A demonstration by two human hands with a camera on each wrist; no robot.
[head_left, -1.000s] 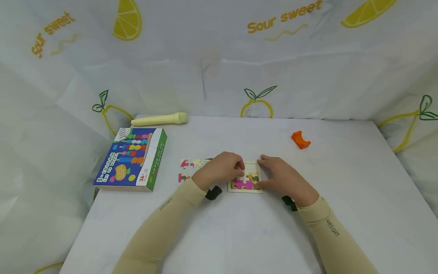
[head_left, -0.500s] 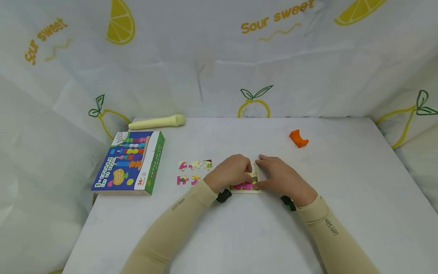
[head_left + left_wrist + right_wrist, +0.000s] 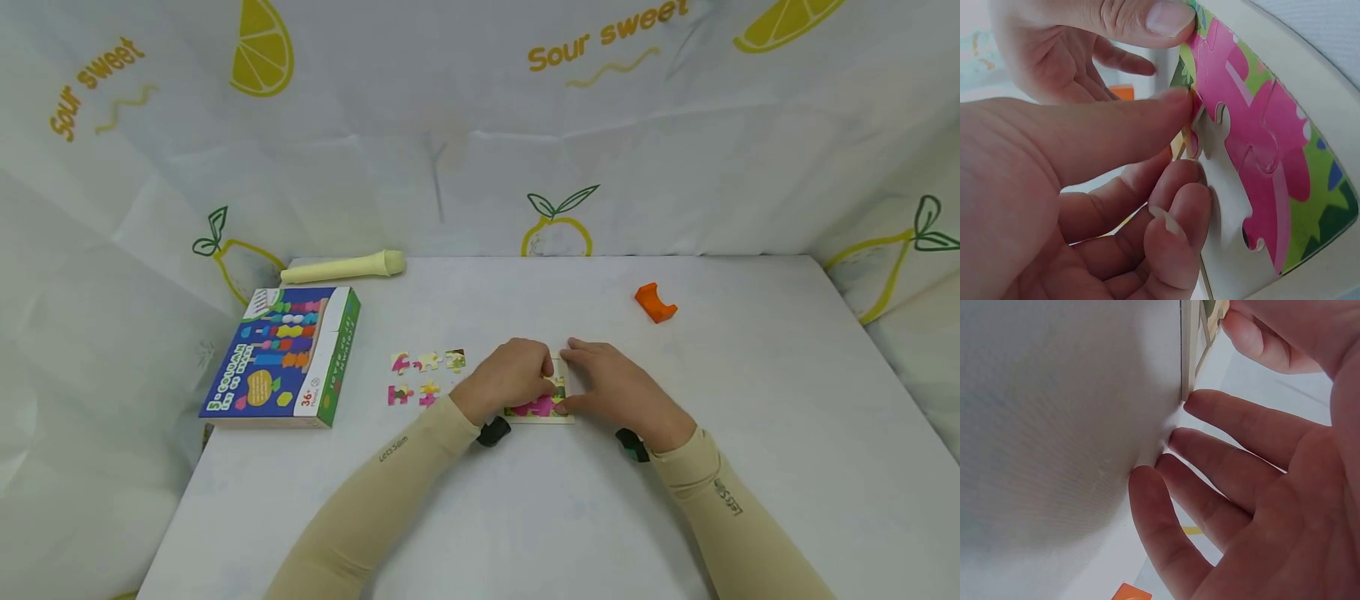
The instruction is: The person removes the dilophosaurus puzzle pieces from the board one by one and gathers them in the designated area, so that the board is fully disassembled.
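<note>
At the far left of the desk (image 3: pixel 540 517) lies a flat blue box (image 3: pixel 281 354), with a toy microphone (image 3: pixel 345 267) behind it along the back edge. Next come the loose pieces (image 3: pixel 400 394), laid picture side up in two rows; at least five are visible, and the left arm may cover part of another. These count as work outstanding. The left hand (image 3: pixel 506 379) is over the puzzle tray (image 3: pixel 551 421), which lies in front of the person, between the two hands. In the left wrist view, the grip of this hand appears to be pinching a puzzle piece (image 3: pixel 1194 145) between thumb and forefinger, tilted against the board; whether it is seated cannot be confirmed. Inside the tray, the pink seated pieces (image 3: pixel 1250 125) fill the row nearest the person, and some green and yellow picture shows above them at the right side. Bare board beside that row remains uncovered, so the picture is judged part-finished. The right hand (image 3: pixel 626 387) stands at the tray's right side, its grip spread, the thumb at the near part of the edge and the fingers toward the far corner. Farther right and back sits an orange block (image 3: pixel 656 305), well apart from the tray.
</note>
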